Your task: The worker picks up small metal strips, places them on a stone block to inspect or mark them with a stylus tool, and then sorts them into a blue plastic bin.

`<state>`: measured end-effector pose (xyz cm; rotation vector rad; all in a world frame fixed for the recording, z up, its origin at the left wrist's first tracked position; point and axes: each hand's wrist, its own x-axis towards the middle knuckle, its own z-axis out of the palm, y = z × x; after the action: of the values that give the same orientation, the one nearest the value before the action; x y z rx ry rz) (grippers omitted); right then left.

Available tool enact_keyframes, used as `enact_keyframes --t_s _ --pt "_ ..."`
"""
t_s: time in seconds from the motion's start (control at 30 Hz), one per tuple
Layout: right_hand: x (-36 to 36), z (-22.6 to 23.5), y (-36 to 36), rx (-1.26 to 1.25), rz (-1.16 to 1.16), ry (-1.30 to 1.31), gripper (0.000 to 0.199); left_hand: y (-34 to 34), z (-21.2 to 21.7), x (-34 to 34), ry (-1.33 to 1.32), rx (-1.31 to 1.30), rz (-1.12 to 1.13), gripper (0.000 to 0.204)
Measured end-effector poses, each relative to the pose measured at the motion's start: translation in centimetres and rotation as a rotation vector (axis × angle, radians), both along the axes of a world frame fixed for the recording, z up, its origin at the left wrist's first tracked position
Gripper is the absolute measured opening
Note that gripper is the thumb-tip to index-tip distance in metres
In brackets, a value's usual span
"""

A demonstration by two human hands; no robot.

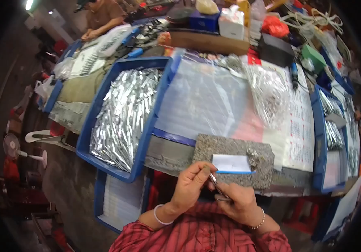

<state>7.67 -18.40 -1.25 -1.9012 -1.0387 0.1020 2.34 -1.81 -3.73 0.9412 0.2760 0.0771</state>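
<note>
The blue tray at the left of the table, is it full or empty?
Full. The blue tray is heaped with shiny silver metal strips from its near end to its far end, and the pile hides its floor entirely.

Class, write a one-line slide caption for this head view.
Both hands, left hand and right hand, hold a small metal piece before a grey block, beside a blue tray of silvery strips.

thin metal strip (218, 190), btwn both hands
</note>
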Motion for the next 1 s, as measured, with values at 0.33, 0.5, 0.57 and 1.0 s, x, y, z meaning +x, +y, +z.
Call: enact_keyframes --t_s 0.33,0.5,0.57,1.0 --pt "-0.2 0.2 -2.5 -0.043 -0.046 -0.157 0.025 1.1 -1.1 -0.5 -0.035 0.001 -0.223 0.018" --pt "0.8 2.7 -3.4 -0.091 0.132 -0.208 0.025 2.2 -1.4 -0.7 -0.024 0.364 -0.574 0.021" --pt "1.0 2.8 -3.7 -0.122 0.171 -0.245 0.025 2.4 -1.1 -0.6 -0.027 0.505 -0.732 0.024" --pt "1.8 1.9 -4.4 -0.154 0.204 -0.253 0.019 0.3 -0.8 -1.9 -0.410 1.009 -0.291 0.015"
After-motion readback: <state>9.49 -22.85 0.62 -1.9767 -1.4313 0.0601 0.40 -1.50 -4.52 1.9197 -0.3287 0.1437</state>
